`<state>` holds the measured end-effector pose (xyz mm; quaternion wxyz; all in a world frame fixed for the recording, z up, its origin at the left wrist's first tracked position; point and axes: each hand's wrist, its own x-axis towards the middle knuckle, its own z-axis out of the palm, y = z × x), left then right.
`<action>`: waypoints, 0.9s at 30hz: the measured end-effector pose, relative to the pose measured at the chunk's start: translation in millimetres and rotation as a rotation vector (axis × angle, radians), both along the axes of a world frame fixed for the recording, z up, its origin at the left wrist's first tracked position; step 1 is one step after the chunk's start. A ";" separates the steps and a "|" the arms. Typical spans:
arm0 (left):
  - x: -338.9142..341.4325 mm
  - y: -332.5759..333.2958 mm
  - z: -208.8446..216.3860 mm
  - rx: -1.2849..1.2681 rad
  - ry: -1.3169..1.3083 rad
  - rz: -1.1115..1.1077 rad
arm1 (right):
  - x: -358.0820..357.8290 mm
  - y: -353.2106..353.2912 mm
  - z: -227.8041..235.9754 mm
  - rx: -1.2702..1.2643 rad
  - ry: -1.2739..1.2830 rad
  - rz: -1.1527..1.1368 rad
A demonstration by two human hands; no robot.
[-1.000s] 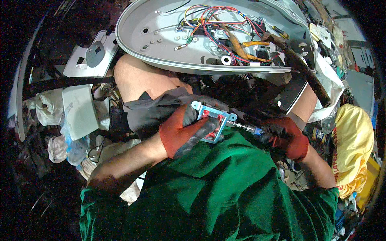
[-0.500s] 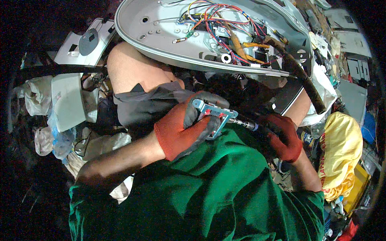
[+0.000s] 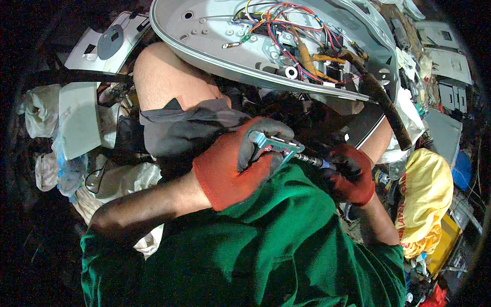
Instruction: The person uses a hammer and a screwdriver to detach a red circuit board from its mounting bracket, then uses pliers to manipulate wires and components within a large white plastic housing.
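Observation:
My left hand (image 3: 225,166), in a red and dark grey work glove, is closed around a small metal-framed part (image 3: 291,147) above my lap. Some red shows inside its frame. My right hand (image 3: 354,175), gloved the same way, grips a screwdriver (image 3: 313,160) with a blue collar on its shaft. The shaft points left, its front end meeting the right edge of the frame. Whether the tip sits in a screw is hidden. Beyond both hands lies a large pale grey plastic housing (image 3: 209,69), with a tangle of red, black and white wires (image 3: 286,20) inside.
A rusty bar-like tool (image 3: 383,100) lies across the housing's right end, near yellow-handled pliers (image 3: 307,59). A yellow sack (image 3: 427,199) stands at the right. White panels (image 3: 79,120) and crumpled plastic bags (image 3: 43,112) lie at the left.
The metal-framed part has tilted in my left hand, so its face shows less. The screwdriver stays against its edge. The view has shifted slightly.

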<state>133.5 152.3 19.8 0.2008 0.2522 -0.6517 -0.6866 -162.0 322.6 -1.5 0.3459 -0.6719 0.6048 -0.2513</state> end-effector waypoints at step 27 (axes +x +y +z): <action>-2.6 3.0 -1.8 -0.016 -0.071 0.010 | 14.8 -20.2 10.7 -0.093 0.154 -0.003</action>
